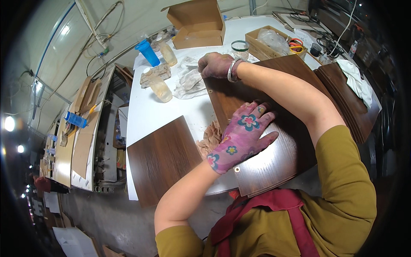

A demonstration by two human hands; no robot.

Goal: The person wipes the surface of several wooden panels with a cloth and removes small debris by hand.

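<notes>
In a pink glove with flower prints, my left hand (246, 132) lies flat on a dark brown wood-grain panel (274, 147), fingers spread. My right hand (217, 65), in a stained purple glove, is closed at the panel's far left corner. Whatever is between its fingertips is too small to name. Small round holes mark the panel's left edge, and another panel lies under it at the near edge. To the left, a second brown panel (165, 156) rests on the white table (141, 111). Crumpled brown paper (209, 139) sits beside my left wrist.
Beyond the panels are a grey-white rag (190, 79), plastic bottles (161, 90), a blue cup (147, 52), a clear jar (240, 49) and an open cardboard box (199, 30). Orange-handled scissors (296, 45) lie in a shallow box (257, 47). Stacked panels (338, 88) bear a white cloth (355, 81) at right.
</notes>
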